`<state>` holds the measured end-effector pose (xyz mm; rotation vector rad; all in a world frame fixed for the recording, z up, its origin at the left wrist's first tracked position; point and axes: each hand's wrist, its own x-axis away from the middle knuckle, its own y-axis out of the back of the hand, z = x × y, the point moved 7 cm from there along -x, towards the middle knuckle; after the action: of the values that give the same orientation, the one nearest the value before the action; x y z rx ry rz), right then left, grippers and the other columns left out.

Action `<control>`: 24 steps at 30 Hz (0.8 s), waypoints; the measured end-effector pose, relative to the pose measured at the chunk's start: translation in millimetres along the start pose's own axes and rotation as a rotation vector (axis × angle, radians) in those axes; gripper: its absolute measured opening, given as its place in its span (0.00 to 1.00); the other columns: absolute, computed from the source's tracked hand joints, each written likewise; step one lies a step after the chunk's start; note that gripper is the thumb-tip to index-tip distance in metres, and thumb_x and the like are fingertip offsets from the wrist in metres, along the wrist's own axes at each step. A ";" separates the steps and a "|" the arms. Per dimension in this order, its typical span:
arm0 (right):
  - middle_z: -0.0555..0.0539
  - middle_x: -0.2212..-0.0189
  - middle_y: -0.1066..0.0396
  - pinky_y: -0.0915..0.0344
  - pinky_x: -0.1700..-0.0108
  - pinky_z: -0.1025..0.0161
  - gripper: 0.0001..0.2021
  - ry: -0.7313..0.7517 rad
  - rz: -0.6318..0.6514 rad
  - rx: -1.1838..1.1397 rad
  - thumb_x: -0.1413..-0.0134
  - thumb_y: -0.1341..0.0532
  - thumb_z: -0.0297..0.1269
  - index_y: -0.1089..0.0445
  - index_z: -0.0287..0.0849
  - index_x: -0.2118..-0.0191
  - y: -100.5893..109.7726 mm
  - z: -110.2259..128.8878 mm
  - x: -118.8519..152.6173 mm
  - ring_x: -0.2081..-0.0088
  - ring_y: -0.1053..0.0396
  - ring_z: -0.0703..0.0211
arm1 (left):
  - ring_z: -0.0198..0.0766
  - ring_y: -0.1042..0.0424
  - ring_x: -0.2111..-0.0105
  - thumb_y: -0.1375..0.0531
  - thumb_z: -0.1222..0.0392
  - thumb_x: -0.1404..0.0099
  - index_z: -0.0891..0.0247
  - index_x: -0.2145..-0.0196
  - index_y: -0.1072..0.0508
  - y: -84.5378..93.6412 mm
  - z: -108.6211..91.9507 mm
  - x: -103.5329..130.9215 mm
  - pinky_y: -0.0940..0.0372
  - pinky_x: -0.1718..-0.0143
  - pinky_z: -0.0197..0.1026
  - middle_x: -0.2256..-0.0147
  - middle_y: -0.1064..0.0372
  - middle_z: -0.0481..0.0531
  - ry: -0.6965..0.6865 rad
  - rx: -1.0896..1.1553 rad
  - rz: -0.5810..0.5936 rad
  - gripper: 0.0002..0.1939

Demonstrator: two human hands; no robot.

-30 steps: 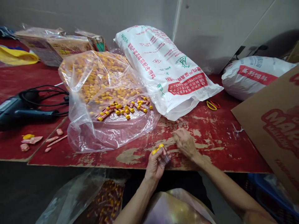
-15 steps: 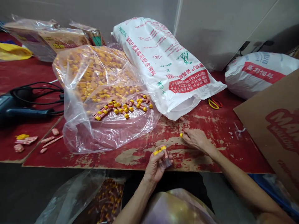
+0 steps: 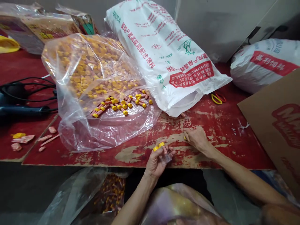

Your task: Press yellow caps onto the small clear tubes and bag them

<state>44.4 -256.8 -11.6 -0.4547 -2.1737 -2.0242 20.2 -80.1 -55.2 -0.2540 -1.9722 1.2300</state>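
In my left hand [image 3: 156, 161] are small clear tubes [image 3: 166, 155] with yellow caps and reddish pieces inside, gripped between thumb and fingers above the table's front edge. My right hand [image 3: 197, 139] is closed over the worn red tabletop, right of the left hand. A yellow-capped piece [image 3: 185, 138] peeks out at its fingertips; the rest of it is hidden. Beyond my left hand, many yellow-capped reddish pieces [image 3: 120, 104] lie in and at the mouth of a large clear plastic bag [image 3: 93, 134].
A white printed sack [image 3: 164, 53] lies behind; another sack [image 3: 264, 65] is at right, with yellow and red scissors [image 3: 217, 99] nearby. A cardboard box [image 3: 276, 125] borders the right. At left are a dark corded tool [image 3: 23, 110] and loose pinkish pieces [image 3: 44, 138]. Below the table sits another filled bag [image 3: 110, 193].
The view has shifted slightly. At my right fingertips, less of the yellow cap shows than before. My left hand keeps its hold on the tubes, their caps now a little more upright.
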 end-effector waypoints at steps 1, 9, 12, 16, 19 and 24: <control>0.43 0.71 0.27 0.41 0.68 0.63 0.15 -0.008 -0.055 -0.134 0.34 0.53 0.35 0.30 0.38 0.63 0.8 3.7 5.5 0.69 0.29 0.53 | 0.43 0.26 0.62 0.34 0.68 0.49 0.67 0.64 0.27 0.7 0.2 0.6 0.30 0.54 0.52 0.70 0.28 0.53 0.000 0.013 0.005 0.12; 0.45 0.62 0.32 0.40 0.60 0.65 0.15 0.263 -0.456 -0.755 0.34 0.54 0.38 0.31 0.41 0.62 33.0 63.1 40.7 0.61 0.34 0.58 | 0.46 0.26 0.58 0.40 0.68 0.43 0.67 0.65 0.25 5.3 -8.2 3.7 0.36 0.47 0.57 0.60 0.25 0.58 -0.048 0.107 -0.040 0.06; 0.42 0.58 0.35 0.42 0.59 0.62 0.14 -0.019 -0.566 -0.470 0.35 0.53 0.36 0.31 0.40 0.59 41.7 22.8 5.6 0.58 0.37 0.54 | 0.47 0.26 0.58 0.40 0.67 0.42 0.68 0.62 0.25 5.0 -11.0 6.7 0.36 0.47 0.60 0.56 0.27 0.61 -0.066 0.062 -0.022 0.09; 0.38 0.54 0.38 0.44 0.56 0.56 0.12 -0.265 -0.441 -0.157 0.38 0.46 0.39 0.32 0.39 0.55 30.8 -17.0 -50.0 0.54 0.42 0.45 | 0.48 0.26 0.57 0.39 0.66 0.43 0.68 0.61 0.26 8.4 -10.3 12.5 0.34 0.49 0.58 0.55 0.27 0.61 -0.067 -0.002 -0.004 0.10; 0.38 0.55 0.36 0.46 0.58 0.60 0.11 -0.166 -0.379 -0.132 0.37 0.47 0.36 0.33 0.38 0.54 25.6 -14.6 -58.7 0.55 0.39 0.49 | 0.49 0.26 0.57 0.38 0.65 0.43 0.68 0.62 0.26 13.3 -12.0 16.0 0.33 0.50 0.58 0.55 0.28 0.62 -0.068 -0.027 -0.013 0.10; 0.46 0.70 0.30 0.51 0.71 0.65 0.16 0.078 -0.015 -0.175 0.35 0.52 0.42 0.30 0.41 0.63 20.8 -17.9 -22.3 0.69 0.34 0.58 | 0.51 0.27 0.57 0.38 0.64 0.44 0.67 0.61 0.27 13.9 -15.3 16.0 0.32 0.53 0.57 0.54 0.29 0.62 -0.043 -0.049 0.016 0.11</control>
<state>70.1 -276.3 3.0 -0.3735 -1.9706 -2.2111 17.1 -54.2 -55.1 -0.2704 -2.0430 1.2069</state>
